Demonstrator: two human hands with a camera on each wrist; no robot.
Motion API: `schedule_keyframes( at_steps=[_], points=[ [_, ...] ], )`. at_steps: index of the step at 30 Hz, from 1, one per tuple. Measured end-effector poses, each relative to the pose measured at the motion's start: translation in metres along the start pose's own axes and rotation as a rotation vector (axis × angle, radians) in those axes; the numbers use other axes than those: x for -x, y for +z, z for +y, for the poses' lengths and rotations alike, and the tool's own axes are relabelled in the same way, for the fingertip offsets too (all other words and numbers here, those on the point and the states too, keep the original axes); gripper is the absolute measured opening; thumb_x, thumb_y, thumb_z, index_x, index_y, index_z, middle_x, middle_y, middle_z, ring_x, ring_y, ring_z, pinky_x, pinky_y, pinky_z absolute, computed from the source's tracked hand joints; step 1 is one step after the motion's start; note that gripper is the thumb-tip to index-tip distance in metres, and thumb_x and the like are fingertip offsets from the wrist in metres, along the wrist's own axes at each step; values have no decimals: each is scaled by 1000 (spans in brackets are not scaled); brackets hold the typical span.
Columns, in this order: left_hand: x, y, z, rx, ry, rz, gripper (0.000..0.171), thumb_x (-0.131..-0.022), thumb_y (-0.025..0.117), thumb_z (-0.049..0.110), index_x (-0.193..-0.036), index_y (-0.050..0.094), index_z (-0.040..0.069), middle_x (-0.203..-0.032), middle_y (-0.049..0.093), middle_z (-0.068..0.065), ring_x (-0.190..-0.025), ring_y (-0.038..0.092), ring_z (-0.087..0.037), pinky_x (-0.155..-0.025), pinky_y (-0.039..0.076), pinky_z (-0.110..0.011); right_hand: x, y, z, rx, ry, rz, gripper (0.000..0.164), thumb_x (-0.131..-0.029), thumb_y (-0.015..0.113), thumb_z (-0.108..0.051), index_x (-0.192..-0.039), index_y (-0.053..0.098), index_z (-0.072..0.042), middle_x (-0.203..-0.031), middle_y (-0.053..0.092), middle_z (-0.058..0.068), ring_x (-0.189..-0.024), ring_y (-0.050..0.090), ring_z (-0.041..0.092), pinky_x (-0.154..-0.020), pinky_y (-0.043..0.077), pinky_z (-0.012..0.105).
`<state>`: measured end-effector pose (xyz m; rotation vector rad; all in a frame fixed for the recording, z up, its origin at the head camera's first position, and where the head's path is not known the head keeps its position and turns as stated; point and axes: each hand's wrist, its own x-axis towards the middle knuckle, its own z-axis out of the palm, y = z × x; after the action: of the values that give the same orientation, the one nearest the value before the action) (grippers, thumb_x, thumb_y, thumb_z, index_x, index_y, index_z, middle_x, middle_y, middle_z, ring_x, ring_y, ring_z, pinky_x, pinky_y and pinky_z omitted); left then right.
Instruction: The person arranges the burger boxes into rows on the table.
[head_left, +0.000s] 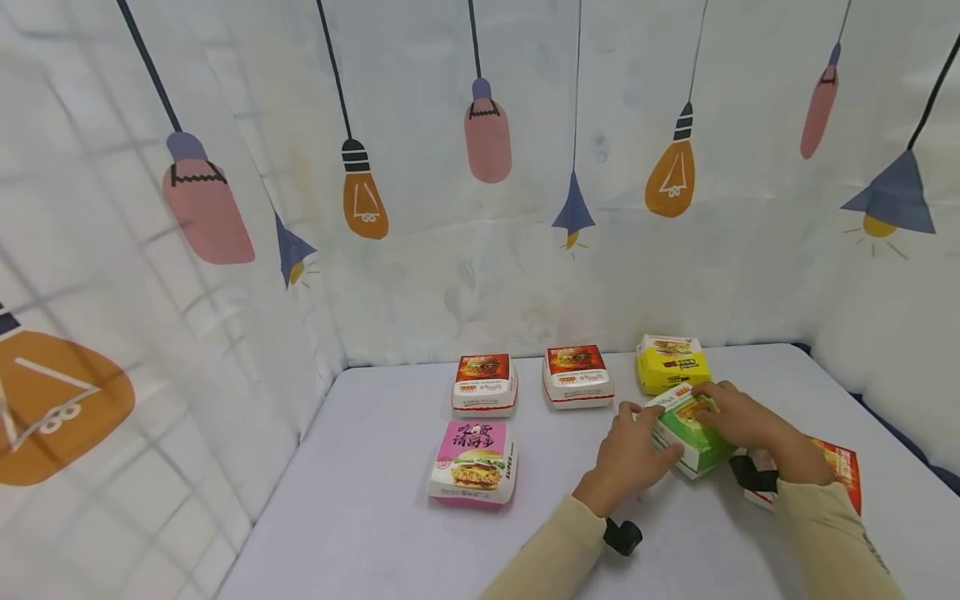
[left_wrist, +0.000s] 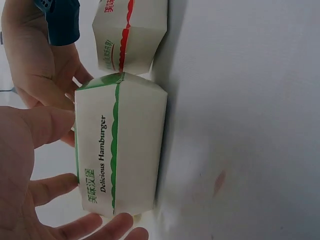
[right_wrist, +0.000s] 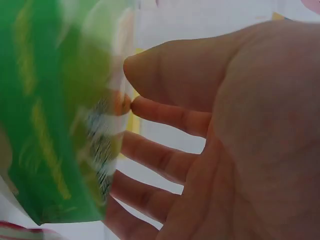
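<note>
A green-and-white hamburger box sits at the right of the table, between both hands. Its white side reads "Delicious Hamburger" in the left wrist view. My left hand is at the box's left end, fingers spread and lightly bent, thumb and fingertips at its edges. From the other side my right hand reaches over the box. In the right wrist view its long, fairly straight fingers meet the box edge. A yellow hamburger box stands just behind.
Partly hidden by the right forearm is a red-and-white box. Two more red-topped boxes, one left and one centre, stand along the back edge. A pink box lies left of centre. A patterned curtain hangs behind the table.
</note>
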<state>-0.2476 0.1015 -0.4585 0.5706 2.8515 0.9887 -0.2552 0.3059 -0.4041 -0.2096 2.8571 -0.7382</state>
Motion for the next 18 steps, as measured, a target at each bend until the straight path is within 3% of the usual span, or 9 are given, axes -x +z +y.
schedule_keyframes(
  at_steps=[12,18],
  points=[
    [16,-17,-22,-143,63,-53,83,-87,65,71,-153,42,27,-152,40,-1,-119,55,-14,-87,54,-29,-2,20,-11,-34,-89,5,50,-101,62,-26,-138,48,5,-132,45,38,-107,54,40,-88,49,57],
    [29,-29,-37,-157,52,-76,87,-87,60,75,-155,38,25,-157,36,-2,-123,55,-14,-88,56,-31,-2,29,-25,-52,-151,5,40,-100,63,-24,-131,55,1,-129,54,30,-109,57,37,-90,51,57]
  ],
)
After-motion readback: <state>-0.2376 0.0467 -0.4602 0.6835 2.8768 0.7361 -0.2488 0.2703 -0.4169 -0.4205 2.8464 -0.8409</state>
